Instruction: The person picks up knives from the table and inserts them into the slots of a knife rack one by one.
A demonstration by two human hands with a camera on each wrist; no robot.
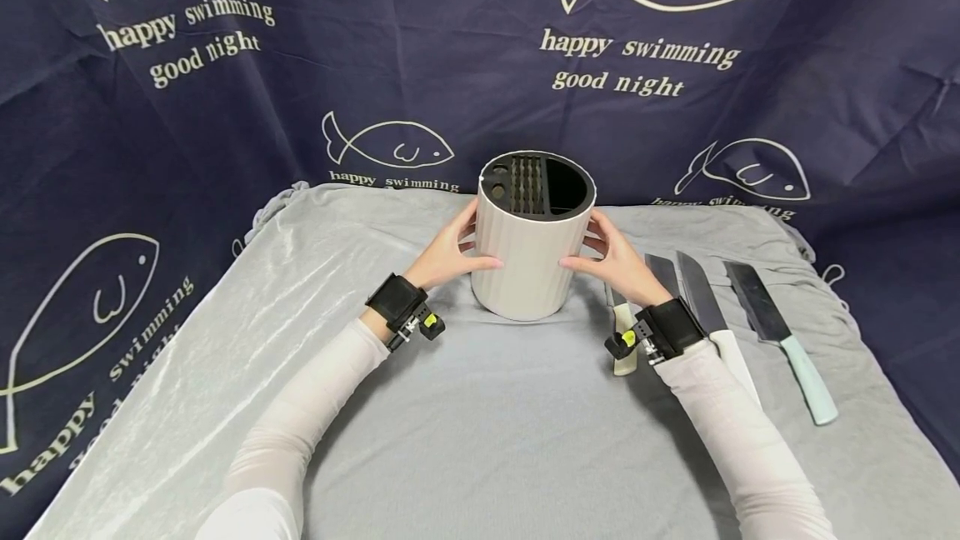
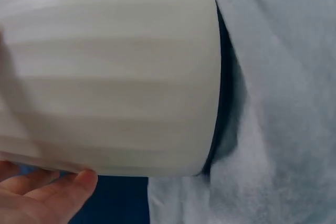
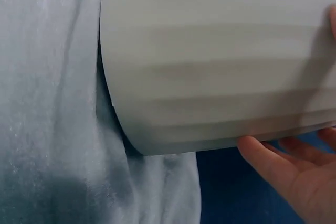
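Observation:
A white, ribbed, round knife block (image 1: pixel 525 265) with a black slotted top stands upright near the back of the cloth-covered table. My left hand (image 1: pixel 455 250) grips its left side, thumb on the front and fingers going round behind. On the opposite side my right hand (image 1: pixel 611 255) holds it the same way. The wrist views show the ribbed wall close up, with fingertips (image 2: pixel 84 182) of the left hand and fingertips (image 3: pixel 252 148) of the right against it. A dark band runs along its base; whether the block is slightly raised, I cannot tell. No knife handles show in the top.
Several knives lie to the right: one with a mint handle (image 1: pixel 810 382), one with a white handle (image 1: pixel 735 361), one with a cream handle (image 1: pixel 624 361), and a broad blade (image 1: pixel 662 271) partly behind the right wrist. Grey cloth (image 1: pixel 480 440) covers the table; a navy printed curtain (image 1: pixel 465 40) hangs behind.

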